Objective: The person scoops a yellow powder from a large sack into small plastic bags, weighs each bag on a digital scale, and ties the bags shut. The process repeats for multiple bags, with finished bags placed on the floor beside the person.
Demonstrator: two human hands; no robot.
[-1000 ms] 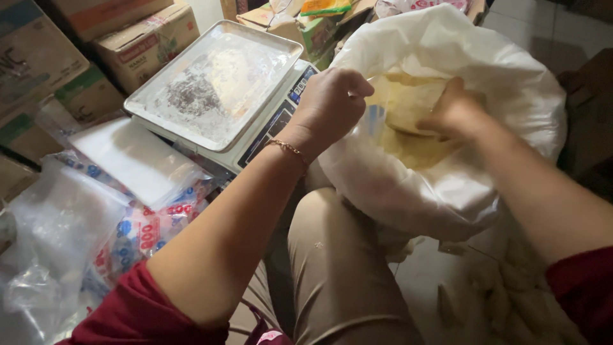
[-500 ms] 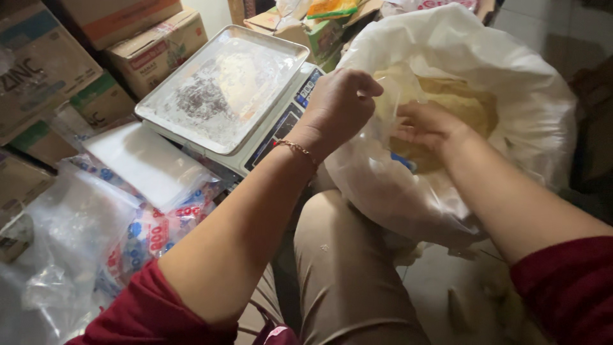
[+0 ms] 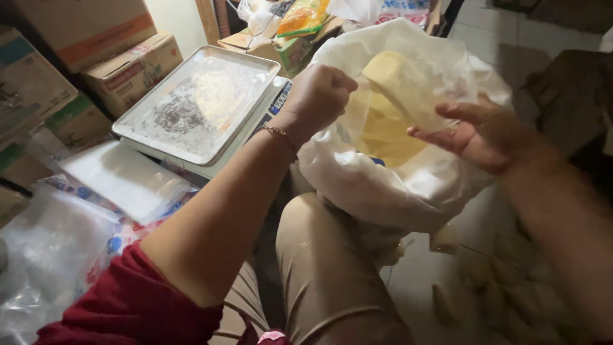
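Pinching the rim of a large white sack [image 3: 396,185], the left hand [image 3: 319,96] is curled into a tight fist on the plastic at the sack's left edge. The right hand [image 3: 485,131] has its fingers spread half open under a small clear bag [image 3: 408,86] of yellow stuff, seemingly holding it over the sack's mouth, though blur hides the contact. Left of the sack sits a scale with a metal tray [image 3: 191,102], with cardboard boxes [image 3: 128,64] beyond it.
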